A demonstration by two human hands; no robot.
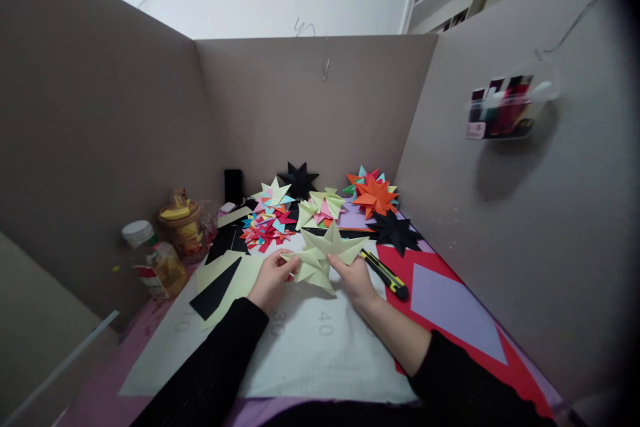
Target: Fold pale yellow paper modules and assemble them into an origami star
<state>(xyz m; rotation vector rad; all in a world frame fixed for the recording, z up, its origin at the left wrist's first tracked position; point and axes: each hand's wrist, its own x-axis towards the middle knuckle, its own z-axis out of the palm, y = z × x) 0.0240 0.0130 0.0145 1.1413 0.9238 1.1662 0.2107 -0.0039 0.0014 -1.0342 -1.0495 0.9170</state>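
A pale yellow-green folded paper star (327, 250) is held up over the white mat (320, 360). My left hand (275, 277) pinches its left point between thumb and fingers. On the other side, my right hand (356, 280) grips it with the thumb pressed on its front; the fingers behind are hidden. Just right of my right hand lies a yellow and black utility knife (385, 273). Left of my left hand are pale green paper strips (235, 287) and a black paper piece (217, 290).
Behind are colourful paper stars (267, 223), an orange star (376, 196) and black stars (397, 232). A bottle (157, 263) and a brown tub (183, 230) stand at left. Red paper (437, 320) and a lilac sheet (455, 310) lie at right. Grey partitions (315, 107) enclose the table.
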